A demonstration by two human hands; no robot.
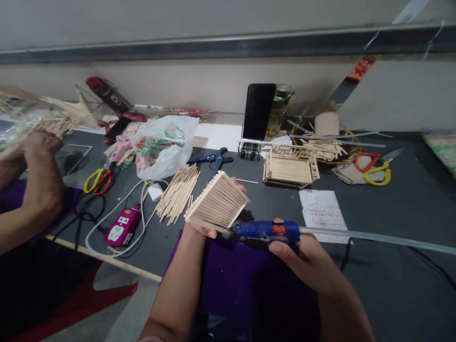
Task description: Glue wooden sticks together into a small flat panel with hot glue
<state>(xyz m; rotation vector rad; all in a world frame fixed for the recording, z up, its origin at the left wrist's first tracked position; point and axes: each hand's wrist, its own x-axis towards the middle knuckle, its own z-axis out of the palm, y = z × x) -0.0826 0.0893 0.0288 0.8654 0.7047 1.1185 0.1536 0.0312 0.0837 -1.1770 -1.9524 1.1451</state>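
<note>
My left hand (pixel 204 230) is closed around a small panel of wooden sticks (pixel 218 201), its fingertips showing at the lower edge and behind the upper right. The panel is tilted above the table. In my right hand (pixel 302 254) is a blue glue gun (pixel 269 231) with an orange-red mark, a long clear glue stick running out of its back to the right. The gun's nozzle is at the panel's lower edge; whether it touches is too small to tell. Loose wooden sticks (pixel 178 194) lie in a pile left of the panel.
Behind are a stick-built frame (pixel 290 168), a phone (pixel 259 111) on a stand, blue cutters (pixel 217 159) and a plastic bag (pixel 166 147). Scissors (pixel 377 168) and paper (pixel 325 213) lie right. A purple socket box (pixel 123 227) with cables and a person's arms (pixel 39 190) are left.
</note>
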